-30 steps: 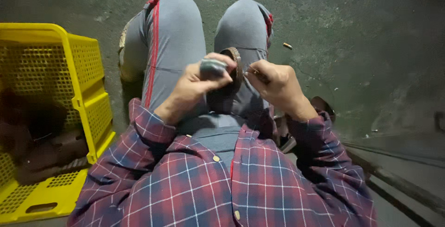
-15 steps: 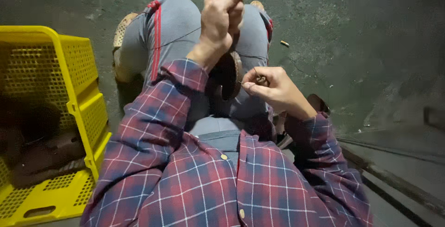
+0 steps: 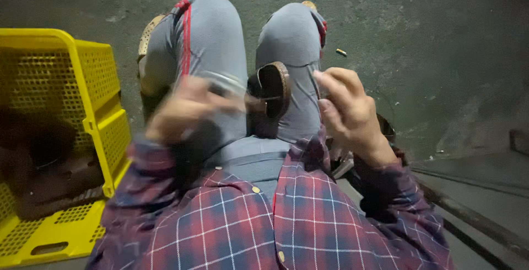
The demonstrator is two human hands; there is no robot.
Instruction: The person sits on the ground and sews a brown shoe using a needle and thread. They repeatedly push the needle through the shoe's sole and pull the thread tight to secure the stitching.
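Observation:
I sit with my knees up, in grey trousers with a red side stripe and a plaid shirt. A round brown ring-shaped part (image 3: 274, 89) stands on edge between my thighs. My left hand (image 3: 186, 111) is blurred by motion, low over my left thigh just left of the part; a thin dark piece seems to run from it toward the part. My right hand (image 3: 346, 111) hovers just right of the part, fingers loosely curled, with nothing visible in it.
A yellow perforated plastic crate (image 3: 104, 110) stands close on my left with dark brown things (image 3: 49, 165) inside. The ground is dark rough concrete. A small bit of litter (image 3: 341, 52) lies beyond my right knee. Dark metal pieces (image 3: 468, 215) lie at the lower right.
My left hand, raised high above my knees half a second ago, has come down fast to my left thigh. My right hand stays beside the brown part, lifted slightly off it.

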